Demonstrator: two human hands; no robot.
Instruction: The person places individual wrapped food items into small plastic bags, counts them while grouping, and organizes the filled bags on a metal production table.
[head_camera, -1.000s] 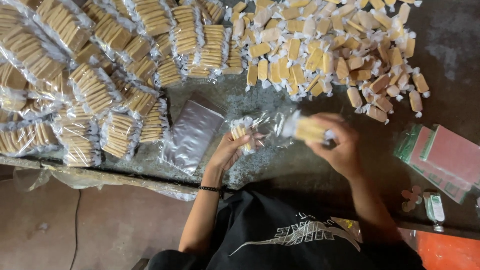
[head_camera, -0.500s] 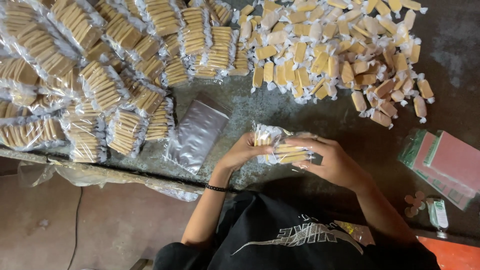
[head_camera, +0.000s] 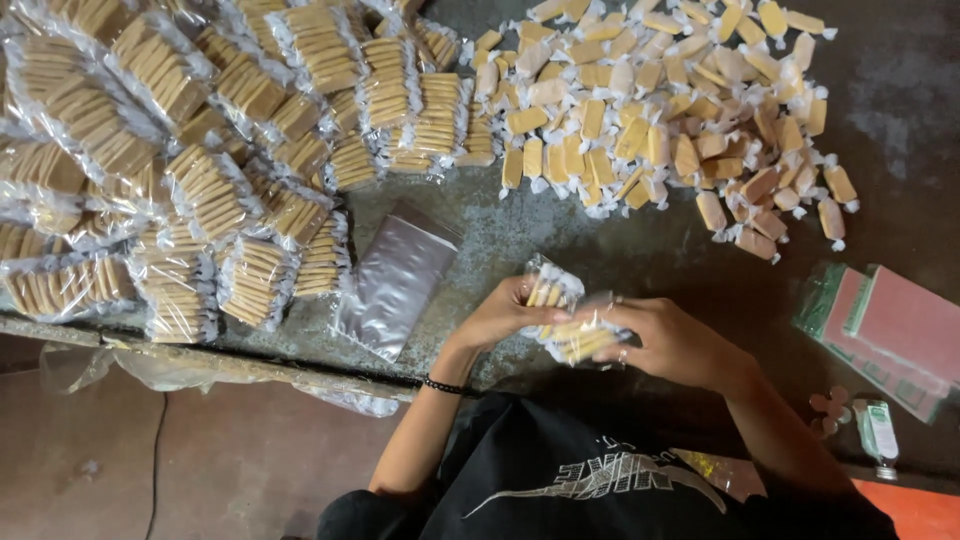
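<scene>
Your left hand (head_camera: 497, 318) and right hand (head_camera: 672, 343) both grip one clear plastic bag of yellow wrapped candies (head_camera: 566, 322). One flat stack of empty clear bags (head_camera: 393, 281) lies beside it. Since the earlier frame, your hands sit closer together.

Clear bag (head_camera: 565, 318) of yellow wrapped candies, crumpled, above table edge

The person is wearing a black short-sleeved T-shirt (head_camera: 600, 480) that is carrying a pale, streaked graphic print (head_camera: 590, 480) across the chest. Both forearms are showing bare below the sleeves. A thin, dark beaded bracelet (head_camera: 442, 385) is circling the wrist of the left hand (head_camera: 495, 318). A small, pale metal ring (head_camera: 622, 354) is showing on a finger of the right hand (head_camera: 675, 340).
</scene>
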